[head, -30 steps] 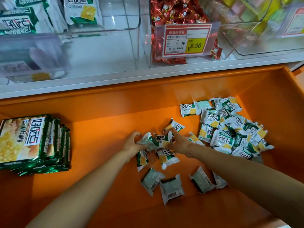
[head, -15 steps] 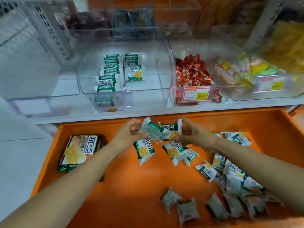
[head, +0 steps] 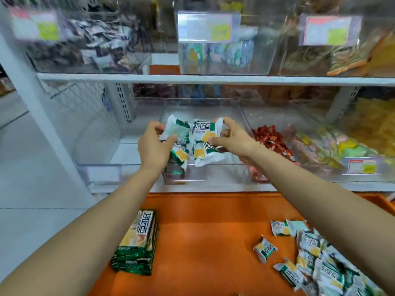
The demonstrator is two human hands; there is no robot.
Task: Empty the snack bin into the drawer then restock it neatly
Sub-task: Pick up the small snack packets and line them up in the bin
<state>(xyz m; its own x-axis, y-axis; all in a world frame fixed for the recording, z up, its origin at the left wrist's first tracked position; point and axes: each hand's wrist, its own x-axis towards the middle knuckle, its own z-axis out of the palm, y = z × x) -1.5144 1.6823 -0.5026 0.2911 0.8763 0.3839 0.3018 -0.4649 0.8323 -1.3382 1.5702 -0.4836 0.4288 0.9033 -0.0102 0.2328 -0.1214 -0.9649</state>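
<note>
A stack of green packs (head: 136, 242) is seen at the left of the orange drawer (head: 203, 231). Higher up, a bunch of snack packets (head: 201, 135) is gripped from both sides, the left hand (head: 152, 146) and right hand (head: 233, 139) curled round the wrappers, at the clear bin (head: 222, 170) on the shelf. Red sweets (head: 269, 137) are binned just beside. Loose packets (head: 316, 259) are heaped at the drawer's right.

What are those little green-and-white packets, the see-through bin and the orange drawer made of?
The packets look like thin glossy plastic film: they crumple where the left hand and right hand grip them. The bin seems clear rigid plastic, perhaps acrylic: the shelf shows through its walls. The drawer is smooth orange, painted metal or plastic; I cannot tell which.
</note>
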